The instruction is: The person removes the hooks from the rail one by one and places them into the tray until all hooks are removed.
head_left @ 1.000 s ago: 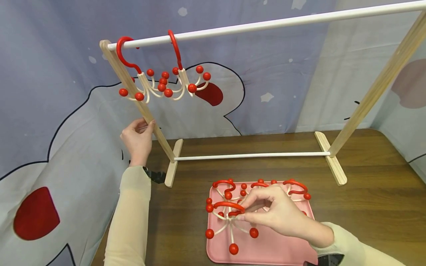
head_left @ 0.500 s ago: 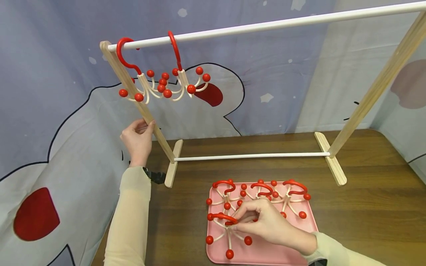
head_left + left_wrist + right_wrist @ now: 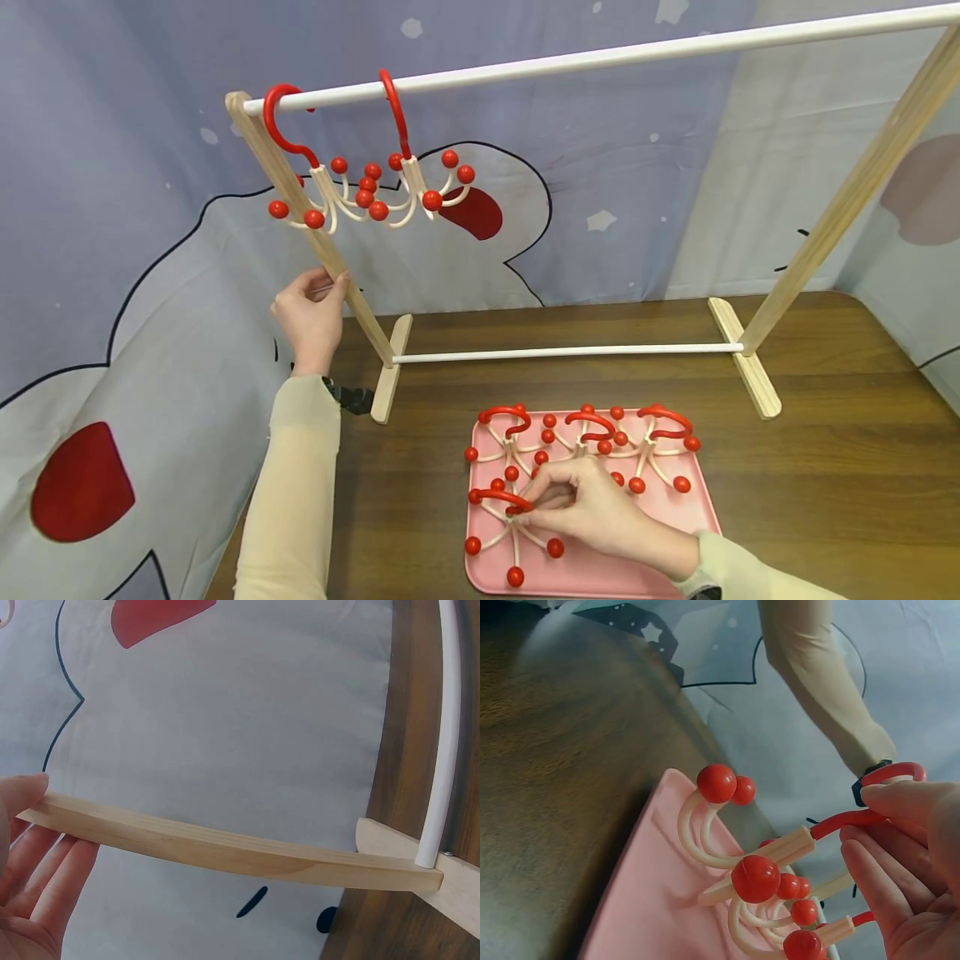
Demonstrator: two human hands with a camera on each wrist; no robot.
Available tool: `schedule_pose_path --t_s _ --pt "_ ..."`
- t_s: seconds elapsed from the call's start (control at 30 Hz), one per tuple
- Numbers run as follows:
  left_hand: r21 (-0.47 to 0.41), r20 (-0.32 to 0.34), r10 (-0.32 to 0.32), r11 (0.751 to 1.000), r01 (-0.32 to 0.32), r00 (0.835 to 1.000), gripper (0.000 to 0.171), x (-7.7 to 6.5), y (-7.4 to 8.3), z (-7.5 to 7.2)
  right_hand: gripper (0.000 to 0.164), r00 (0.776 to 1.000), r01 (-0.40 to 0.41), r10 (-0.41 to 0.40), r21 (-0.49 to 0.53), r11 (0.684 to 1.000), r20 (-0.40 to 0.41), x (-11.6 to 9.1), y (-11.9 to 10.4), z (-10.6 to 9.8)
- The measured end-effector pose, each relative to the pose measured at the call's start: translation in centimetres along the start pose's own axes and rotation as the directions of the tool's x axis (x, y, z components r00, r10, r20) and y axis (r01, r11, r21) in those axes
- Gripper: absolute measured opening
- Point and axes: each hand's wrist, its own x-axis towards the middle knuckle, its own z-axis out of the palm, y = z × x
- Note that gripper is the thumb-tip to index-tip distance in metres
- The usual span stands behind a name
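Observation:
My right hand (image 3: 592, 510) pinches the red hook of a multi-arm hanger (image 3: 515, 577) low over the pink tray (image 3: 600, 575), at its front left. The hanger has cream arms ending in red balls. In the right wrist view, thumb and fingers close on its red hook (image 3: 841, 823). At the left, my left hand (image 3: 309, 317) grips the wooden side post (image 3: 327, 252) of a rack, thumb on one side and fingers on the other, as the left wrist view also shows on the post (image 3: 225, 844).
Two like hangers hang by red hooks (image 3: 396, 117) from the white top rod (image 3: 600, 57). Three more lie along the tray's back, one hook (image 3: 667, 417) at its right corner. The rack's lower rod (image 3: 562, 353) and feet (image 3: 746, 362) stand behind the tray on the wooden table (image 3: 840, 467).
My right hand has come down and slightly left with the hanger, closer to the tray, uncovering the hangers at the back. The left hand keeps its place on the post.

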Motion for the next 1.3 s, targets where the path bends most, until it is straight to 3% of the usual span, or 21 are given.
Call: schedule_pose_path --t_s 0.43,0.57,0.7,0.93,1.17,1.3 --pt "0.0 0.01 -0.027 1.0 0.027 1.0 0.029 0.2 0.0 0.0 0.011 1.0 -0.005 0.005 0.009 1.0 0.004 -0.2 0.8 0.1" --pt "-0.005 0.01 -0.022 1.0 0.022 1.0 0.028 0.2 -0.1 0.1 0.021 1.0 -0.016 0.016 0.0 1.0 0.008 -0.2 0.0 0.0" --pt "-0.008 0.01 -0.016 1.0 0.016 1.0 0.028 0.2 -0.1 0.1 0.035 1.0 0.004 -0.003 -0.074 0.997 0.009 0.1 -2.0 -0.8" --pt "-0.016 0.01 -0.017 1.0 0.017 1.0 0.029 0.1 -0.2 0.0 0.04 0.992 0.113 -0.122 -0.171 0.979 -0.043 1.5 -7.4 -2.5" --pt "-0.021 0.005 -0.017 1.0 0.017 1.0 0.028 0.1 0.0 -0.1 0.048 0.948 0.257 -0.295 -0.253 0.933 -0.123 4.0 -11.9 -5.1" --pt "-0.016 0.005 -0.019 1.0 0.019 1.0 0.028 0.2 0.0 0.0 0.051 0.929 0.265 -0.324 -0.292 0.919 -0.176 5.8 -13.6 -6.4"
